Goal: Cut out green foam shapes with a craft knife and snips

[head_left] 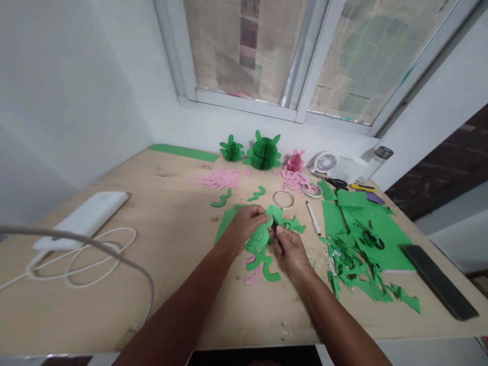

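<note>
Near the middle of the table, my left hand (249, 223) is closed on a light green paper piece (259, 236) with curved edges. Just to its right, my right hand (287, 244) is closed round a small dark tool, seemingly scissors (275, 222), whose tip meets the paper; its handles are hidden by the fingers. Curved green cutouts (270, 269) and a pink cutout (252, 276) lie below the hands. A green sheet (225, 223) lies partly under my left hand. Two green curled pieces (257, 193) lie beyond the hands.
Green scraps (354, 264) and a black phone (440, 282) lie right, near a white pen (313, 218). Tape rings (283, 199), pink cutouts (220, 179), paper figures (264, 152), a small fan (325, 162) and a bottle (375, 163) stand or lie behind. A white device (84, 218) with cable is left.
</note>
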Demonstrator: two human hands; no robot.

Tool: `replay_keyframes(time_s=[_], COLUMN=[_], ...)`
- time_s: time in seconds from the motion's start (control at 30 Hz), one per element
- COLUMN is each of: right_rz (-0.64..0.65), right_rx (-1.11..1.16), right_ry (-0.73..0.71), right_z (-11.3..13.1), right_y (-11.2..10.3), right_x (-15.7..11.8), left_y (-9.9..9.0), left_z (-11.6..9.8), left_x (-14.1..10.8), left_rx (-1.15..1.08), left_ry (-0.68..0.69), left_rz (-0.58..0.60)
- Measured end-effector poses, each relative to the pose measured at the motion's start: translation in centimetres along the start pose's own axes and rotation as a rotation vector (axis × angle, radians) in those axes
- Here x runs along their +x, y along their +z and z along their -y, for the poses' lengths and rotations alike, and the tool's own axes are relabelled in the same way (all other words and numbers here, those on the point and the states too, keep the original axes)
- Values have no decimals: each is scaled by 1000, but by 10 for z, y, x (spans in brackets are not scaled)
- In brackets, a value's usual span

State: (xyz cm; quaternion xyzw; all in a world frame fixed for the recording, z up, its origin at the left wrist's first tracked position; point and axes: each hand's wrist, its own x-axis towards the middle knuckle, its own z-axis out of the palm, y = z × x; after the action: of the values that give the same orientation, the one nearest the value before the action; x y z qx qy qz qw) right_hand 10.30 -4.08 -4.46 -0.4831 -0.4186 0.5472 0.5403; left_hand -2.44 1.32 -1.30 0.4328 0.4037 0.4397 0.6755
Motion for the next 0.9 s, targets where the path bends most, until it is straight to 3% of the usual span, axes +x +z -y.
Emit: replay_keyframes(time_s=[0.9], right_rz=[-1], right_rx=[-2], right_ry=[-21], right_z=[-6], right_y=[-3], right_x=[3], left_y=[-1], left_z=[3], left_x=[-1], left_rx=[60], left_ry=[68], left_rz=[19])
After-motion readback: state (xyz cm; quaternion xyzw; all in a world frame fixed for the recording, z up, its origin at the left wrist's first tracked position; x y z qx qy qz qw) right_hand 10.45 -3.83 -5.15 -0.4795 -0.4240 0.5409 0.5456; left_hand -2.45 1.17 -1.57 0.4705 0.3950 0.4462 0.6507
